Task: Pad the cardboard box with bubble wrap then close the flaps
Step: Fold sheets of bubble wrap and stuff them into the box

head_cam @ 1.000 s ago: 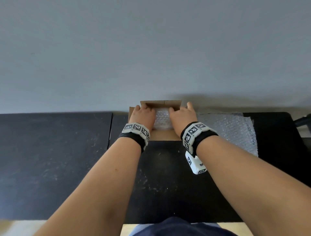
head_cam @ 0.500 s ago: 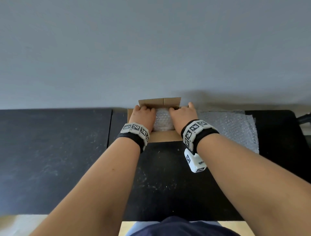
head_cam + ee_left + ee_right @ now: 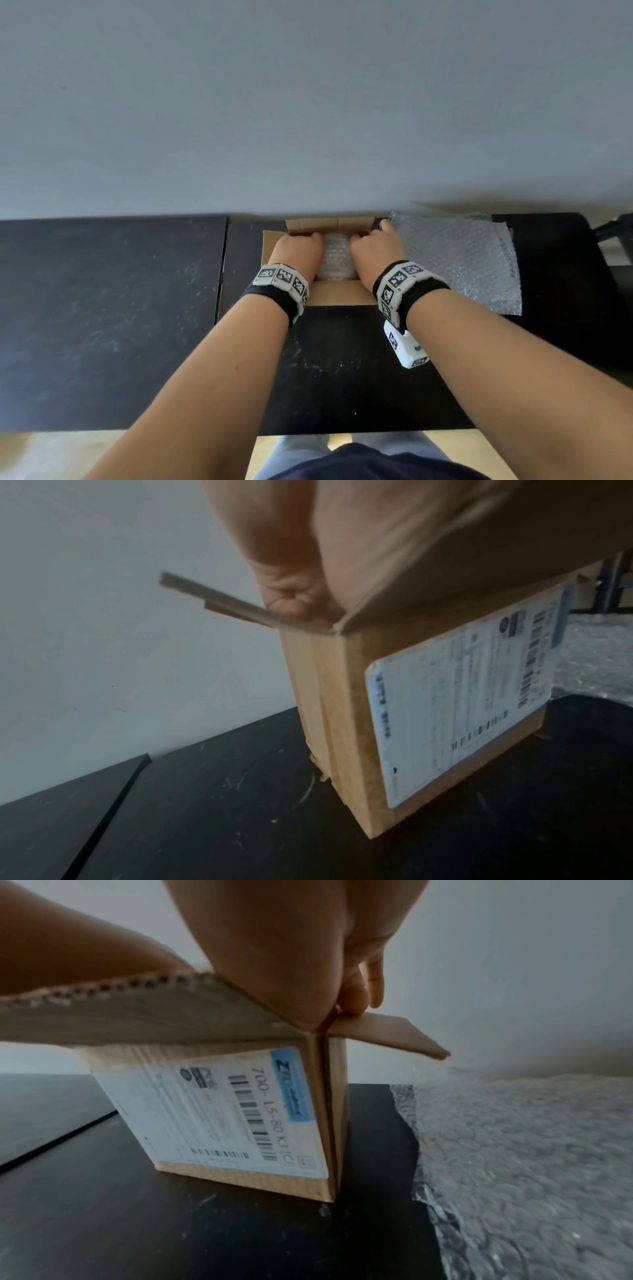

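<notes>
The open cardboard box [image 3: 339, 295] stands near the back of the black table [image 3: 102, 308], with a wad of bubble wrap [image 3: 337, 260] inside it. My left hand [image 3: 298, 250] and right hand [image 3: 373, 250] reach in on either side of the wad. Their fingers bend down into the box, so the tips are hidden. My right little finger lies over the right flap [image 3: 394, 1034]. The left wrist view shows my left hand [image 3: 342, 534] going in at the box [image 3: 342, 723] corner. The right wrist view shows my right hand [image 3: 291, 947] above the box's shipping label [image 3: 222, 1110].
Several flat bubble wrap sheets [image 3: 459, 260] lie on the table right of the box, and the sheets [image 3: 531, 1150] reach close to its side. A grey wall [image 3: 308, 102] rises directly behind the box. A seam [image 3: 222, 267] splits the tabletop on the left.
Both hands have sunk deeper into the box and the wad sits lower between them. My right little finger has slid out to the right, over the flap.
</notes>
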`<control>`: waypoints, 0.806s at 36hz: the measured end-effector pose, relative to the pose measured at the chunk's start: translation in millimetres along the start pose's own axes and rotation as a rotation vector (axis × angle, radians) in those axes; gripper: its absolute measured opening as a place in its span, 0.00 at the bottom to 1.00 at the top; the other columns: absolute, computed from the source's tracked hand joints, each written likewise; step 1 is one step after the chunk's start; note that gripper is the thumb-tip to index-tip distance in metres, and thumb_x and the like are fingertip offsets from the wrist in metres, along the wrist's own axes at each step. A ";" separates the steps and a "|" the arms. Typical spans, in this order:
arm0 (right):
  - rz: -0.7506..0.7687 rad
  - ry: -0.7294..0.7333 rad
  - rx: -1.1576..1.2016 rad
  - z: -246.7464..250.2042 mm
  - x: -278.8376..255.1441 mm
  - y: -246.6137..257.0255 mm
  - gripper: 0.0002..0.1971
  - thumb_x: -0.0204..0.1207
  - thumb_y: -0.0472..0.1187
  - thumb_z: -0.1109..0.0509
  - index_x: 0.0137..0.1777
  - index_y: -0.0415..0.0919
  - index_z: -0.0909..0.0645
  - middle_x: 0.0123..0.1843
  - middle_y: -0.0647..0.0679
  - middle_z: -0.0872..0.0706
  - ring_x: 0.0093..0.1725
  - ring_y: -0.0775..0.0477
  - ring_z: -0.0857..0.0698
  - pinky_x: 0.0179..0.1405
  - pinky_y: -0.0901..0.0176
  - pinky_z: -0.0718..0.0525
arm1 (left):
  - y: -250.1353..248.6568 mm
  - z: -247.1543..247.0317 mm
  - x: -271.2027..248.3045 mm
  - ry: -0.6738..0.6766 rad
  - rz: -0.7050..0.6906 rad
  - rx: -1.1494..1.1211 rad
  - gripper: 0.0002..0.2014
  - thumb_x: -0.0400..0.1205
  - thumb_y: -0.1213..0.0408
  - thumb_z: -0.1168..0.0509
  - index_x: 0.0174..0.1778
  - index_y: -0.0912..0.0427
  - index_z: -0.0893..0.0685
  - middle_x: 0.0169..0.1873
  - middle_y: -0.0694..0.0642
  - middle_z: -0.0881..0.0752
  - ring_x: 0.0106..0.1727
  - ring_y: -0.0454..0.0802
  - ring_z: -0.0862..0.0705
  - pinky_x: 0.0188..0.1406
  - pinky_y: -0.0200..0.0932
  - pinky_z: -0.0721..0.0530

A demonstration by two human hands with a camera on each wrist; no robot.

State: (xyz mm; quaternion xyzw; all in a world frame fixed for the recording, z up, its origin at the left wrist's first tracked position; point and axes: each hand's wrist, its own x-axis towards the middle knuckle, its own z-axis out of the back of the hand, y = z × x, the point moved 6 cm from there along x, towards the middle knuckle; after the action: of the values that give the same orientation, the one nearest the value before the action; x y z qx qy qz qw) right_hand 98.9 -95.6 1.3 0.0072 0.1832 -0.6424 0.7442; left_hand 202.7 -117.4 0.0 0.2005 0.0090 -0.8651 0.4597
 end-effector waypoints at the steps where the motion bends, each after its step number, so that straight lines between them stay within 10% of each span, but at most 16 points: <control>1: 0.002 0.000 -0.015 0.0 0.8 0.4 0.09 0.77 0.32 0.39 0.49 0.41 0.19 0.42 0.47 0.10 0.48 0.43 0.13 0.70 0.47 0.35 | 0.9 -0.3 1.9 0.005 0.002 -0.013 0.14 0.81 0.75 0.42 0.62 0.66 0.25 0.50 0.59 0.11 0.50 0.61 0.12 0.44 0.50 0.19; 7: -0.021 0.037 -0.020 -1.6 4.4 2.5 0.09 0.77 0.33 0.38 0.49 0.42 0.17 0.43 0.48 0.10 0.51 0.42 0.14 0.72 0.46 0.36 | 0.2 0.3 6.3 -0.015 0.011 0.009 0.16 0.80 0.76 0.41 0.64 0.65 0.27 0.53 0.59 0.12 0.51 0.60 0.12 0.35 0.47 0.25; 18: -0.102 0.158 0.108 0.6 -3.6 -3.7 0.15 0.77 0.40 0.33 0.63 0.43 0.22 0.62 0.44 0.14 0.68 0.38 0.22 0.81 0.34 0.50 | 0.3 6.5 -5.3 -0.022 0.024 -0.084 0.18 0.82 0.77 0.43 0.68 0.67 0.27 0.63 0.64 0.18 0.63 0.63 0.18 0.56 0.53 0.19; 29: -0.163 -0.041 0.182 21.3 -15.8 -5.7 0.14 0.74 0.36 0.34 0.59 0.46 0.22 0.60 0.45 0.17 0.62 0.40 0.18 0.77 0.38 0.37 | 6.9 18.3 -25.6 -0.089 0.010 -0.194 0.19 0.79 0.72 0.36 0.67 0.62 0.26 0.65 0.60 0.23 0.67 0.60 0.22 0.56 0.53 0.19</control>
State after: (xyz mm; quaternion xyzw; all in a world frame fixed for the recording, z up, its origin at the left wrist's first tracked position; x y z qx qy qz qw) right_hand 97.3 -86.8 26.9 0.0467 0.1089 -0.7148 0.6892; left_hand 214.7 -104.7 27.1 0.1164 0.0712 -0.8660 0.4810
